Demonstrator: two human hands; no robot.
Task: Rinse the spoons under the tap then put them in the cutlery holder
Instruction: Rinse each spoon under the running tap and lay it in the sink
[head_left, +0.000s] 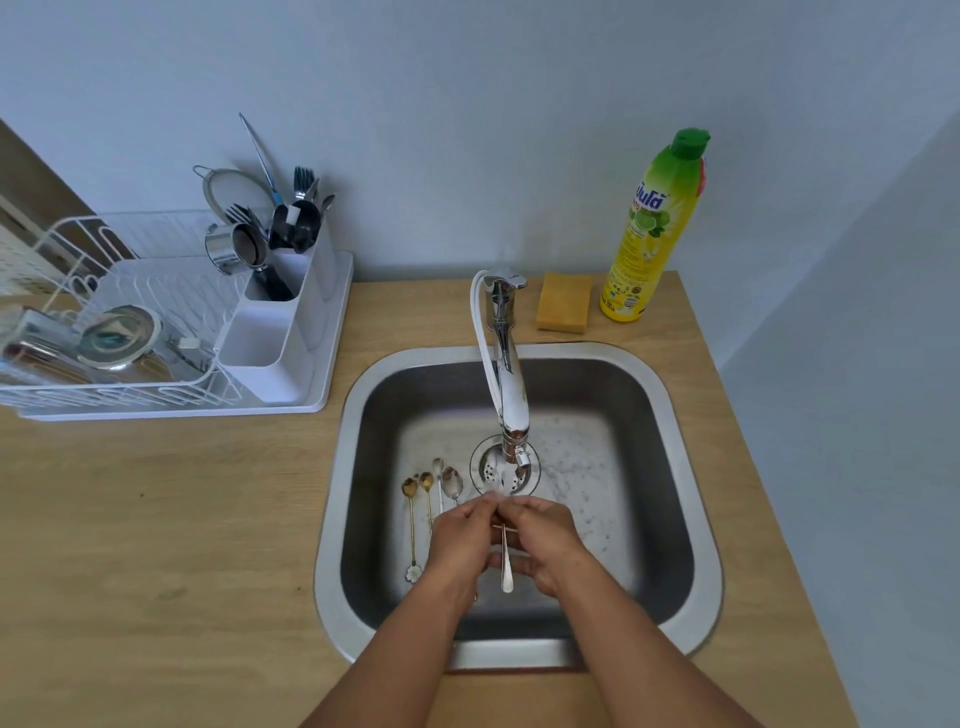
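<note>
Silver spoon (506, 564): lower centre of frame, long axis vertical, handle end down, bowl hidden under fingers below tap spout (514, 415). Steel sink (675, 415) set in wood counter (156, 519), grey wall behind. Left hand (460, 540) & right hand (543, 540) both pinch spoon, fingertips meeting at top.

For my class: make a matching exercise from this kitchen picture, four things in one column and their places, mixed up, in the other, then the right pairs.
Things
1. sponge
2. gold spoons
3. detergent bottle
4. silver spoon

Places
A. lying on the sink floor, left of the drain
B. held by both hands under the tap
C. on the counter, right of the tap base
D. standing at the counter's back right corner

Pairs: 1-C, 2-A, 3-D, 4-B
</note>
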